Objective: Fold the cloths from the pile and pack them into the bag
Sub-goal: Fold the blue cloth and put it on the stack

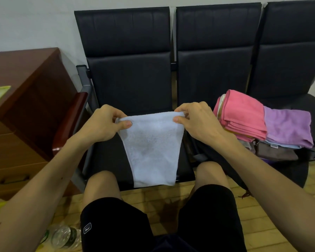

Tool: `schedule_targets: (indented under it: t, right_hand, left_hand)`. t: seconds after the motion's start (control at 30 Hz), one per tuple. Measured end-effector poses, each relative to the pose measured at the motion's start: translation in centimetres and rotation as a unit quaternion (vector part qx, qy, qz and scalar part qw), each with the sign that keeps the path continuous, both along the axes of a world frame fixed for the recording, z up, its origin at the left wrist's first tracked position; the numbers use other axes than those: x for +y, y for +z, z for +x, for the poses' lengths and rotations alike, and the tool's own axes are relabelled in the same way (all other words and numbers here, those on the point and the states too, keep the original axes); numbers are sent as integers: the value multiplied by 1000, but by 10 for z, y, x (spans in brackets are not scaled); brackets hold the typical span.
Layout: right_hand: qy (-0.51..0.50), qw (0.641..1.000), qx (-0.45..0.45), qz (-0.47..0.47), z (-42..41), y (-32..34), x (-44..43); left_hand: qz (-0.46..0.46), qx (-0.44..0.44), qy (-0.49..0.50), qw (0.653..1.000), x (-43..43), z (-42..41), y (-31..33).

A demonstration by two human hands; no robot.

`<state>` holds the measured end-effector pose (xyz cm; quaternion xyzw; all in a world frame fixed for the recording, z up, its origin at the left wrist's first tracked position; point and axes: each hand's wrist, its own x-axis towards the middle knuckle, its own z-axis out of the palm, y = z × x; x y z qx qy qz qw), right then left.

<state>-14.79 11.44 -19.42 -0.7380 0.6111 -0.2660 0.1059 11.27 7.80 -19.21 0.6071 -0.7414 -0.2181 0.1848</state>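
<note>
1. Black padded seats (129, 82) are standing in a row against a pale wall, and a person is sitting facing them with both arms reaching forward.
2. Their left hand (105, 122) is pinching the upper left corner of a pale blue cloth (151, 148), thumb lying across the front and the other fingers curling behind the edge.
3. Their right hand (196, 120) is pinching the upper right corner the same way, thumb in front, fingers bunching the hem behind.
4. Both grips are closing tight on the fabric, with nothing else in either hand.
5. That cloth is hanging between the two hands, its top edge pulling fairly taut and its lower edge dangling over the front of the seat, between the person's knees.
6. Just right of the right hand, a pile is sitting on the next seat: a pink cloth (242, 115) on top, a purple cloth (289, 126) beside it, other folded pieces underneath.
7. Something dark, possibly the bag (273, 151), is lying under that pile; I cannot tell for sure.
8. Off to the left, a reddish wooden cabinet (25, 84) is standing beside the seats.
9. Plastic bottles (64, 237) are lying on the wood-patterned floor near the person's left leg.
</note>
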Motion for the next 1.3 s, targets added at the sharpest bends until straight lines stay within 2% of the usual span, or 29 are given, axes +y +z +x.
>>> schedule_targets:
  t: [0.3,0.43,0.5,0.57,0.63,0.67,0.73,0.77,0.8,0.83,0.87,0.93,0.97,1.0,1.03,1.13,1.2,1.23,1.3]
  right_hand:
    - [-8,998,48,-36,-14,-6,2]
    - [13,1000,1,22,-28,-12,-1]
    - [29,997,-38,60,-35,-15,-2]
    - [52,984,-116,121,-41,-18,1]
    - [88,946,-266,165,-40,-25,9]
    - [101,910,-362,175,-37,-30,12]
    - [112,807,-541,210,-24,-49,18]
    - [114,757,-593,249,-15,-62,23]
    - [125,722,-612,296,-5,-75,29]
    - [138,716,-595,339,6,-86,35]
    - [149,726,-563,367,17,-93,42]
    - [161,755,-519,367,32,-96,50]
    - [165,758,-521,356,35,-94,51]
    - [164,750,-540,346,35,-89,51]
    - [162,726,-573,343,34,-84,51]
    - [195,608,-673,373,34,-66,55]
    - [197,545,-711,398,41,-54,58]
    - [197,520,-723,410,43,-48,58]
    - [191,505,-732,416,45,-38,59]
  left_hand:
    - [-94,-19,7,995,7,-6,0]
    - [-135,-16,-12,991,17,-11,5]
    - [-118,35,-50,991,20,-12,8]
    - [-50,166,-80,982,27,-14,11]
    - [15,315,-95,944,36,-21,12]
    - [23,357,-98,929,39,-27,12]
    - [-20,378,-97,921,42,-38,14]
    - [-67,359,-90,926,40,-42,15]
    - [-117,337,-78,931,38,-45,16]
    - [-162,320,-64,931,34,-46,16]
    - [-193,309,-48,930,30,-46,16]
    - [-226,284,-14,932,22,-39,13]
    - [-238,267,7,934,18,-33,11]
    - [-243,251,34,936,13,-26,8]
    - [-236,237,70,940,10,-20,5]
    - [-139,244,161,946,6,-11,-11]
    - [-18,317,191,929,10,-14,-24]
    - [54,369,205,905,14,-17,-27]
    - [202,488,215,822,28,-21,-24]
